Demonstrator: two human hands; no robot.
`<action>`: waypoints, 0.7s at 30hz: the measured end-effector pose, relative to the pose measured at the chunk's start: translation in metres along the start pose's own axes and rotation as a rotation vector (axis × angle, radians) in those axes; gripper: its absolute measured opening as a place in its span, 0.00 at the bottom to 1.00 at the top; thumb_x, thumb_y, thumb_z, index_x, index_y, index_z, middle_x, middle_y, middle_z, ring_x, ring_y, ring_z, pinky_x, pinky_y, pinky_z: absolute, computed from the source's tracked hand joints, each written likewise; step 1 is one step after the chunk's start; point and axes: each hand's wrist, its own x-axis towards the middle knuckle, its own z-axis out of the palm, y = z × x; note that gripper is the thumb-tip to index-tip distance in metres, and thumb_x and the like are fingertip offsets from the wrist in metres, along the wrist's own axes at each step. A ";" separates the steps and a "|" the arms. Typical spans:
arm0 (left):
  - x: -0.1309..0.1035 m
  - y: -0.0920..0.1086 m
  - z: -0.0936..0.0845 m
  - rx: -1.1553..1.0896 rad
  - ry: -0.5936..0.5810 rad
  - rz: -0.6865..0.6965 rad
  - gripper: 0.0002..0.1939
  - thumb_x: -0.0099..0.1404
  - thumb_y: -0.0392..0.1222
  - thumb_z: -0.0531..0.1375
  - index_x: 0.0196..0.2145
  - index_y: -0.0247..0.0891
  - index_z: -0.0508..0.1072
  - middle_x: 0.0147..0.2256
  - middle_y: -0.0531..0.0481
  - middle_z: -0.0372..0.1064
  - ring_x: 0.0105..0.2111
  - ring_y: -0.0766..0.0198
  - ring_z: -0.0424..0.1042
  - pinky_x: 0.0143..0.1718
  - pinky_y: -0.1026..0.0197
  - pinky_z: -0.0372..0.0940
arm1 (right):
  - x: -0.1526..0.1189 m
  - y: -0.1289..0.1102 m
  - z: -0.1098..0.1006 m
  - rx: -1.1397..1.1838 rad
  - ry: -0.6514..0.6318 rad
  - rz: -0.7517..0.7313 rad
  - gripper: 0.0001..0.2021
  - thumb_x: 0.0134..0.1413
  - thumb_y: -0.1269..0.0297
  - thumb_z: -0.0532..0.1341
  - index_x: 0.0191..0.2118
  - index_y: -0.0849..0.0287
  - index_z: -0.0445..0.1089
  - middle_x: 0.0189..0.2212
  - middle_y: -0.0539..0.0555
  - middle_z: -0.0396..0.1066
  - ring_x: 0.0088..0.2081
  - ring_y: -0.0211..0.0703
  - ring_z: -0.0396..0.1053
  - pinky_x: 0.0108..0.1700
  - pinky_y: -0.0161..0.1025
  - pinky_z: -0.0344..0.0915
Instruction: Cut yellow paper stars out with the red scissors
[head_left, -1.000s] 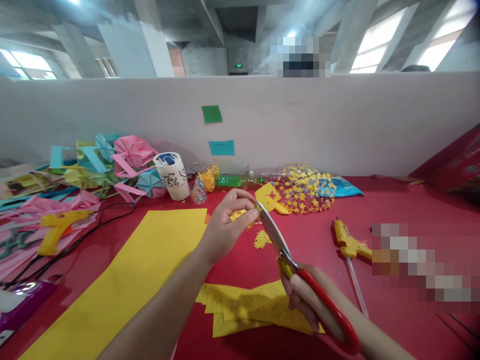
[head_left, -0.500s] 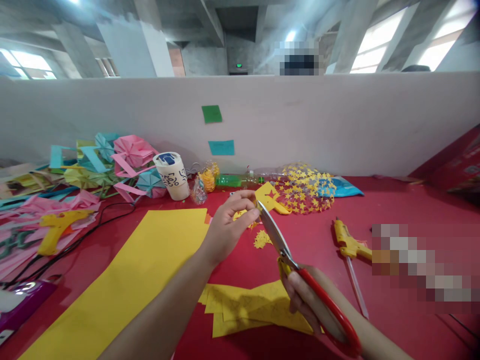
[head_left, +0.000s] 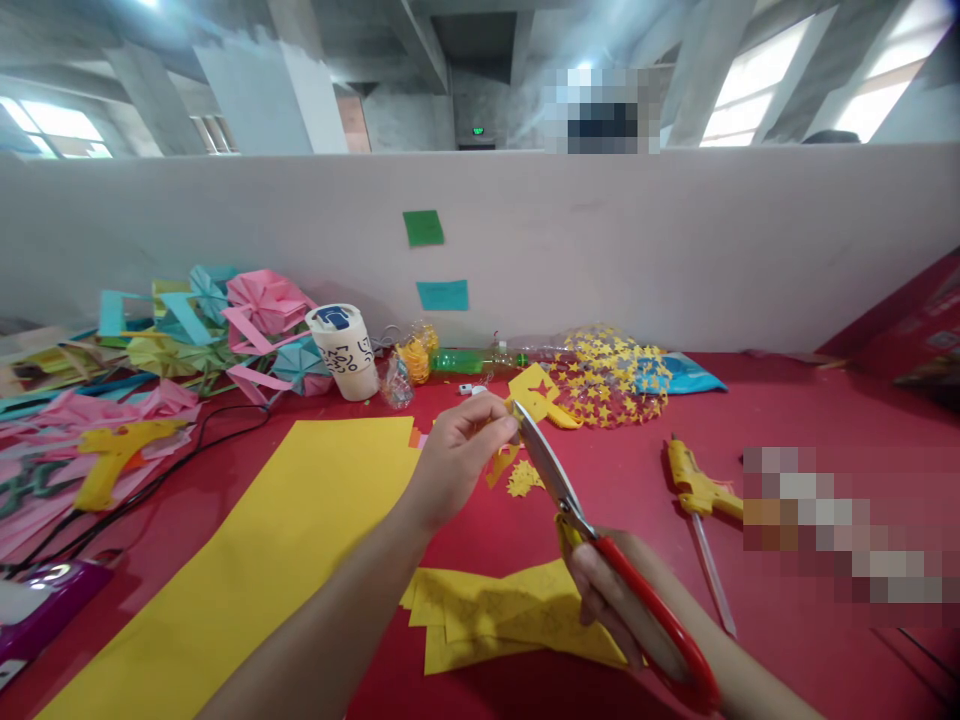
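Observation:
My right hand [head_left: 611, 590] is wrapped around the red handles of a pair of scissors [head_left: 551, 465], whose blades point up and away, nearly together. At their tips, the thumb and forefinger of my left hand [head_left: 469, 445] pinch a small piece of yellow paper, mostly hidden by the fingers. Just below those fingers is a yellow paper scrap [head_left: 501, 466]; I cannot tell whether it hangs or lies. A small pile of yellow paper stars [head_left: 526, 478] lies beside the blades. Behind the tips is a yellow paper piece with a star-shaped hole [head_left: 534, 390].
Marked yellow strips [head_left: 487, 620] lie near me, a large yellow sheet [head_left: 300, 530] to the left. Yellow glue guns flank the work, one left [head_left: 124, 455], one right [head_left: 697, 480]. A white cup [head_left: 345, 355], a green bottle [head_left: 469, 360] and a star-covered clear plastic bundle [head_left: 611, 380] stand along the partition.
My left fingers have curled in a little and the hand has shifted slightly. The yellow scrap beneath them now shows lower down. The scissors have hardly moved.

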 end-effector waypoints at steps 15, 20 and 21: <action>0.001 -0.009 0.000 -0.194 0.006 -0.059 0.10 0.60 0.36 0.54 0.21 0.37 0.67 0.23 0.53 0.63 0.28 0.66 0.63 0.35 0.63 0.58 | 0.005 -0.002 -0.005 0.052 0.126 -0.112 0.24 0.49 0.38 0.52 0.22 0.55 0.52 0.09 0.41 0.53 0.11 0.32 0.51 0.18 0.32 0.53; 0.006 -0.014 -0.010 -0.242 0.129 -0.075 0.10 0.59 0.38 0.55 0.21 0.37 0.67 0.23 0.53 0.62 0.27 0.66 0.62 0.34 0.63 0.59 | 0.006 -0.003 -0.009 -0.034 0.058 -0.095 0.23 0.49 0.39 0.52 0.22 0.55 0.53 0.09 0.42 0.54 0.12 0.32 0.51 0.19 0.32 0.52; 0.008 -0.016 -0.014 -0.244 0.152 -0.083 0.10 0.58 0.38 0.55 0.21 0.37 0.67 0.22 0.54 0.62 0.27 0.67 0.62 0.34 0.63 0.59 | 0.007 -0.003 -0.010 -0.046 0.036 -0.106 0.23 0.51 0.41 0.53 0.22 0.56 0.54 0.09 0.42 0.54 0.12 0.32 0.51 0.19 0.32 0.52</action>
